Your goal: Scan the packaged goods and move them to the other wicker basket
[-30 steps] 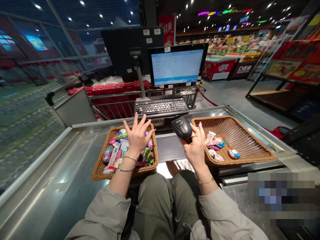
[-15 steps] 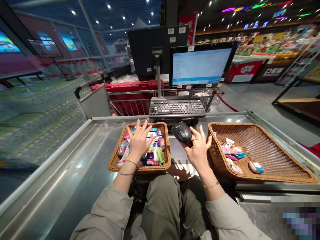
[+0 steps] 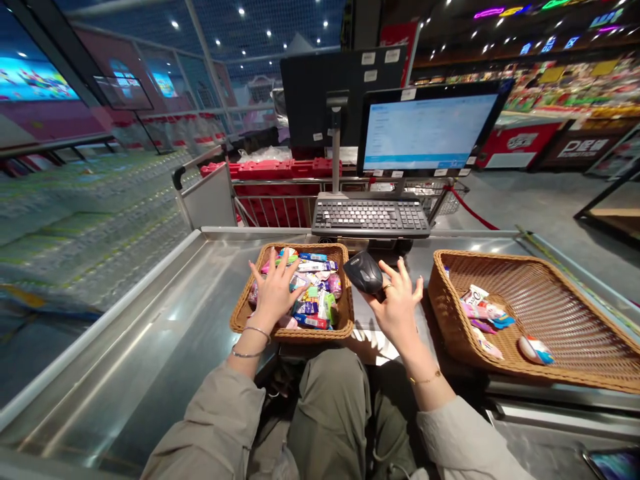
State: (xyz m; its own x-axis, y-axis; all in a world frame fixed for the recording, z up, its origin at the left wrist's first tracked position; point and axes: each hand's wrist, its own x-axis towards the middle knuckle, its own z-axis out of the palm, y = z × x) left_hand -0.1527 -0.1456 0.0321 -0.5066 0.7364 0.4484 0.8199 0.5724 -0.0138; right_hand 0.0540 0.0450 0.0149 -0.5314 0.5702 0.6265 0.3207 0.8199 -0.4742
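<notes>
I have the left hand (image 3: 277, 290) spread and released over a wicker basket (image 3: 349, 293) of bright packets (image 3: 314, 266) on the metal bench (image 3: 190, 293). Just right, my right hand (image 3: 399, 300) grasps a black scanner (image 3: 364, 272), broad-headed and rounded, left of a larger basket (image 3: 445, 313).

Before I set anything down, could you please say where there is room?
Bare steel counter lies between the small brown wicker basket and the raised left rim; the large brown wicker basket has bare weave rightward. The small basket is crowded with colourful packets.
</notes>
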